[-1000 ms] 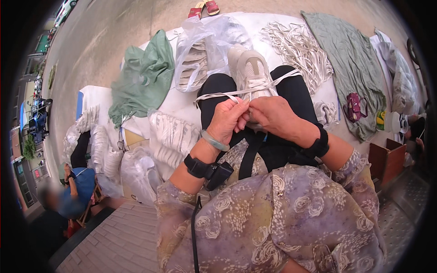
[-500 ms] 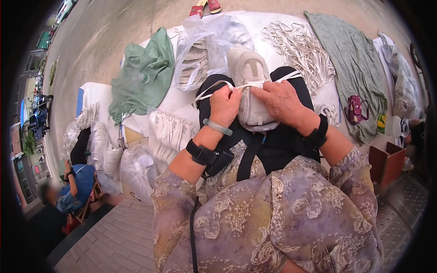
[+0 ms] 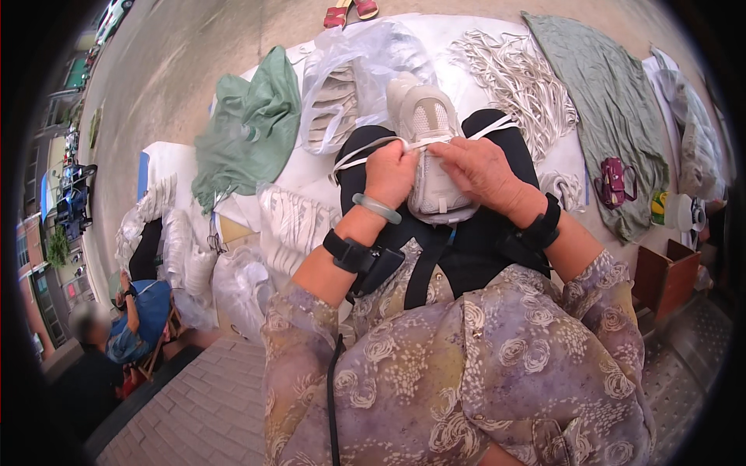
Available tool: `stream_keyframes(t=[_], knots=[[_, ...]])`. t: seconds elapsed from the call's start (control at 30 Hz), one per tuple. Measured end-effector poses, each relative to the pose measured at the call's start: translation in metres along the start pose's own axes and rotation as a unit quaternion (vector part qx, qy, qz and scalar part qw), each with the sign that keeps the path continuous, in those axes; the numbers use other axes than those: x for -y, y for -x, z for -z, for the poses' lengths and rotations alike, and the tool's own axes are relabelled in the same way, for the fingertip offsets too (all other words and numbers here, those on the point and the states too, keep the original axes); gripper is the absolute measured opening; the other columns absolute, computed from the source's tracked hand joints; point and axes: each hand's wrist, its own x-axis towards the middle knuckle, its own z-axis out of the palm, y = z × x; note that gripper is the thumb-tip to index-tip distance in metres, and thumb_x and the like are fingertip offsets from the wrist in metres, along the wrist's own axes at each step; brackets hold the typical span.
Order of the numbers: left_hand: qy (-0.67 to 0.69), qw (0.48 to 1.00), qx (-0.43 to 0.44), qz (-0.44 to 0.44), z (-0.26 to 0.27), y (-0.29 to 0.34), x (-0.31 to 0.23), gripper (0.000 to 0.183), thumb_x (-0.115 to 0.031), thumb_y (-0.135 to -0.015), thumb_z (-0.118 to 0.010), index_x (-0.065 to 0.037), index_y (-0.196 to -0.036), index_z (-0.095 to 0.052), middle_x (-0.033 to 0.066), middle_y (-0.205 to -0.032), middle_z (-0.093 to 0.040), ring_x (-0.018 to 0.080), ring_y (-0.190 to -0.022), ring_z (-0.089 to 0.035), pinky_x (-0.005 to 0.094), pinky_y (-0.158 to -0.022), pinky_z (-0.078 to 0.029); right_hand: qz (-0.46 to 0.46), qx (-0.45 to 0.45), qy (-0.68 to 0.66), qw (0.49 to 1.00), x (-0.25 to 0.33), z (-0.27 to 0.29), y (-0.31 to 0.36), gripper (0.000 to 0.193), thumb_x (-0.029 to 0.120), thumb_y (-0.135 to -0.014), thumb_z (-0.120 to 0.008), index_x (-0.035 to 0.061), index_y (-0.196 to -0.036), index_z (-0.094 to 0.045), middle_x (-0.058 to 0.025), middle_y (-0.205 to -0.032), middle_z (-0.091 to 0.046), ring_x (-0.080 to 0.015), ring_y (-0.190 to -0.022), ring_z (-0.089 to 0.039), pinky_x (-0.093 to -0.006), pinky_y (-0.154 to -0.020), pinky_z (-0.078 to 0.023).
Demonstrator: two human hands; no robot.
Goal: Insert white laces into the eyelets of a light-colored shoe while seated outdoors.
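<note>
A pale beige-white sneaker (image 3: 441, 189) rests on my lap between my black-clad knees, its toe pointing away from me. Across its upper runs a white shoelace (image 3: 423, 143), with loose ends trailing over both knees. At the shoe's left side my left hand (image 3: 391, 172) is closed, pinching the lace between thumb and forefinger. From the right, my right hand (image 3: 483, 172) bends over the shoe with thumb and fingers closed on the lace. Part of the lacing is hidden under the right fingers. Another pale shoe (image 3: 399, 89) partly shows just beyond the toe.
Several shoe uppers (image 3: 295, 220) lie stacked at left, near a plastic bag of more (image 3: 336, 97). A green cloth (image 3: 252, 128) sits far left, a heap of white laces (image 3: 521, 85) far right. A purple bag (image 3: 614, 185) lies on a grey-green sheet (image 3: 602, 101). Someone sits left (image 3: 144, 322).
My left hand has turned slightly, its fingers curling more tightly at the lace. My right fingers have shifted a little over the shoe. The shoe stays in place.
</note>
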Motion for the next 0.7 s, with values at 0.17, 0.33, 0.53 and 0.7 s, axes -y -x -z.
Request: stream_keyframes(t=[0.17,0.33,0.53,0.7], knots=[[-0.169,0.978,-0.047,-0.113,0.004,0.009,-0.022,0.023,-0.022,-0.076,-0.064,-0.001,-0.074,-0.054,0.0139,-0.059,-0.055,0.035,-0.058,-0.055,0.0415,-0.056,-0.044,-0.005,-0.015,-0.037,0.999,-0.002,-0.003,-0.001,0.025,0.009,-0.077,-0.056,0.0125,-0.102,-0.057,-0.008,-0.078,-0.057,-0.0286,-0.068,-0.058,-0.0382,-0.059,-0.046],[-0.229,0.94,-0.098,-0.232,0.006,0.034,-0.032,0.031,-0.022,-0.069,-0.07,-0.004,-0.088,-0.052,0.0124,-0.069,-0.055,0.0323,-0.067,-0.057,0.0407,-0.062,-0.046,-0.011,-0.032,-0.051,0.998,0.003,-0.001,-0.001,0.022,0.01,-0.077,-0.057,0.0131,-0.099,-0.059,-0.0076,-0.078,-0.057,-0.0285,-0.067,-0.058,-0.0378,-0.058,-0.046],[-0.264,0.932,-0.062,-0.239,0.006,0.041,-0.026,0.036,-0.023,-0.068,-0.067,-0.003,-0.095,-0.054,0.0132,-0.078,-0.058,0.0311,-0.074,-0.057,0.039,-0.064,-0.046,-0.028,-0.022,-0.025,0.999,0.013,-0.003,-0.007,0.011,0.011,-0.073,-0.06,0.0116,-0.084,-0.062,-0.0068,-0.074,-0.055,-0.0281,-0.066,-0.058,-0.0365,-0.056,-0.046],[-0.213,0.954,-0.056,-0.203,0.007,0.033,-0.016,0.023,-0.017,-0.071,-0.062,-0.002,-0.088,-0.06,0.012,-0.069,-0.058,0.0258,-0.062,-0.057,0.0338,-0.058,-0.046,-0.006,0.005,0.029,1.0,0.015,-0.01,-0.016,0.008,0.013,-0.069,-0.064,0.0095,-0.074,-0.059,-0.0067,-0.071,-0.053,-0.0282,-0.063,-0.056,-0.037,-0.055,-0.045]])
